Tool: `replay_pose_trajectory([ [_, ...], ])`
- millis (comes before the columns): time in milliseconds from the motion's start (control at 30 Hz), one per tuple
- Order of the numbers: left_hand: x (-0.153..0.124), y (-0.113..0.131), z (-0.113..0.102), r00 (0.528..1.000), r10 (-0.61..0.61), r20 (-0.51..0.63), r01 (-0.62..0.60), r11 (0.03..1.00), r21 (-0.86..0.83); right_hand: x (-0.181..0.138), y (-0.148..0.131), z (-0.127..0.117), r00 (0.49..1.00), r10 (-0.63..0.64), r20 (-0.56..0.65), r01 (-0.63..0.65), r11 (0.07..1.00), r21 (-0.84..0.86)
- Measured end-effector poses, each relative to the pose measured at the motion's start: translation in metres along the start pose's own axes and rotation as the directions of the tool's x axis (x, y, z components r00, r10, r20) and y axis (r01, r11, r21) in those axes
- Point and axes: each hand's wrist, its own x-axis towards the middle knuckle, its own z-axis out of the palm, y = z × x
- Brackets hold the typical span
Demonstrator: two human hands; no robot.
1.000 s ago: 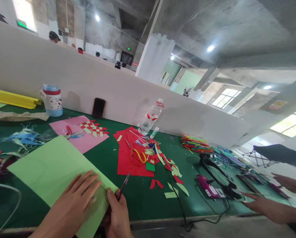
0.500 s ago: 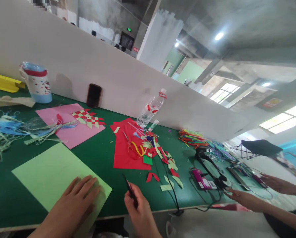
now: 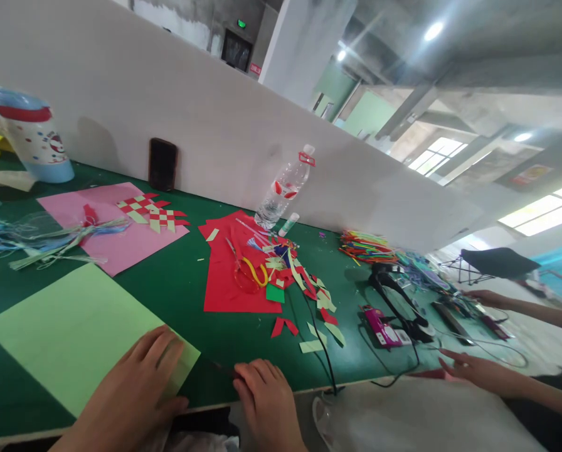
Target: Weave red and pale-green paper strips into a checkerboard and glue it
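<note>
My left hand (image 3: 137,383) lies flat with fingers spread on the near right corner of a light green paper sheet (image 3: 69,333) on the green table (image 3: 187,289). My right hand (image 3: 265,398) rests on the table edge just right of the sheet, fingers curled over a thin dark tool (image 3: 217,366) that pokes out to the left and looks like a small pair of scissors; only its tip shows.
A red sheet (image 3: 224,282) with yellow-handled scissors (image 3: 248,270) and paper scraps lies ahead. Pink paper (image 3: 111,232) with a woven red-and-green piece, a water bottle (image 3: 283,194), a phone (image 3: 162,164) and a mug (image 3: 34,138) stand farther back. Another person's hands (image 3: 469,370) work at the right.
My right hand has come down from holding the tool upright to lying on the table edge with the tool flat. The view has shifted left and down; my left hand stays on the green sheet.
</note>
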Motion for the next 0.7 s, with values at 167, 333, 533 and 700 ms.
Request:
replay_pose_trajectory([
  [167, -0.003, -0.008, 0.014, 0.995, 0.05, -0.084, -0.046, 0.998, 0.054, 0.003, -0.002, 0.002, 1.0, -0.018, 0.007, 0.018, 1.0, 0.014],
  [333, -0.006, -0.011, 0.017, 0.989, 0.063, -0.136, -0.056, 0.997, 0.055, 0.005, -0.003, 0.007, 1.0, -0.009, 0.021, 0.009, 0.999, 0.033],
  [533, -0.009, -0.012, 0.015, 0.975, 0.133, -0.176, -0.117, 0.988, 0.1, 0.006, -0.003, 0.01, 1.0, -0.004, -0.008, 0.004, 0.999, 0.051],
  [700, -0.013, -0.02, 0.02, 0.957, 0.201, -0.211, -0.176, 0.976, 0.13, 0.008, -0.004, 0.01, 1.0, -0.004, 0.011, 0.004, 0.999, 0.043],
])
